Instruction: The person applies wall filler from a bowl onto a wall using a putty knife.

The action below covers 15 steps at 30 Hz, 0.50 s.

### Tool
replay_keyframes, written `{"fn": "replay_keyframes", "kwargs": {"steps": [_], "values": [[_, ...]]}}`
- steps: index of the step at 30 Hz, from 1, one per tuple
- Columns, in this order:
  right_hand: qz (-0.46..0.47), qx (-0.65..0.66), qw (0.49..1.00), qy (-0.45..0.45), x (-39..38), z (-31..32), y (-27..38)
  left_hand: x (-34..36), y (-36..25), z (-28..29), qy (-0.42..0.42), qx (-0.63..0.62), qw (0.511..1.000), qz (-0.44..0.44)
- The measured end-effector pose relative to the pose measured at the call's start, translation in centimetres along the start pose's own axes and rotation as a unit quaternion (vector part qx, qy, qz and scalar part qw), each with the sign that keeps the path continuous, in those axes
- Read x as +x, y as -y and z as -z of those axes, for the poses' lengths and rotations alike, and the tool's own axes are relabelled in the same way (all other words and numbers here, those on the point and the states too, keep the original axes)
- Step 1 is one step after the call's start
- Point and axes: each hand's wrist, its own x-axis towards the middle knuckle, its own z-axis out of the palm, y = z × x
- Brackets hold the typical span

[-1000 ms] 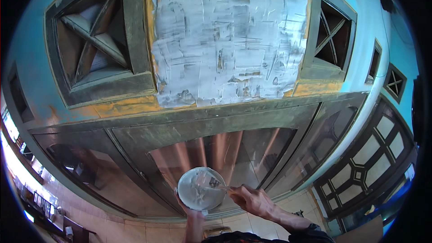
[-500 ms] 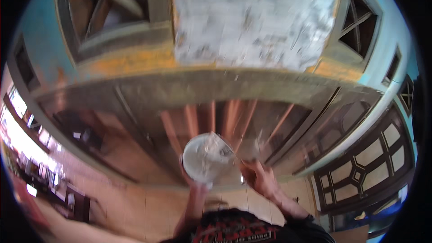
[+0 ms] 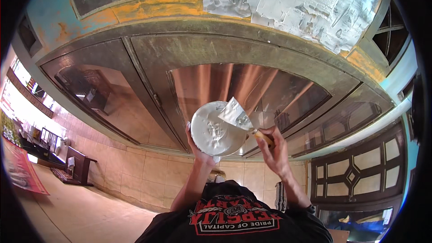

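My left hand [image 3: 201, 154] is wrapped round the near left side of a round white tub [image 3: 194, 130], tilted so that its inside faces up at me. White paste [image 3: 218, 137], lumpy in the middle, fills what I see of it. In my right hand [image 3: 275, 153] is a putty knife [image 3: 236, 113], gripped by its yellowish handle. Its broad metal blade carries smears of white paste and lies over the tub's far right part; whether it touches the paste I cannot tell.
Ahead, a patch of wet white paste [image 3: 299, 4] covers the wall above a wooden frame with glass panes [image 3: 243, 85] and curtains. Bare orange patches [image 3: 157, 6] border it. A dark wooden door [image 3: 360, 171] stands right; dark furniture [image 3: 76, 166] stands left.
The view has turned, so the pasted wall patch sits higher and further right. Tub and putty knife appear higher in view, the knife's blade still over the tub. Blur has cleared.
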Motion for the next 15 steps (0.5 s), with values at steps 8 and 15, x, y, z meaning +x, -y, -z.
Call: {"fn": "replay_keyframes", "kwargs": {"steps": [8, 15], "values": [[0.032, -0.133, 0.986, 0.092, 2.4, 4.2, 3.4, 0.2, -0.6, 0.2, -0.021, 0.006, 1.0, 0.001], [0.018, -0.057, 0.99, 0.129, 2.8, 3.0, -0.1, -0.3, -0.2, -0.9, 0.013, 0.006, 0.999, 0.041]]}}
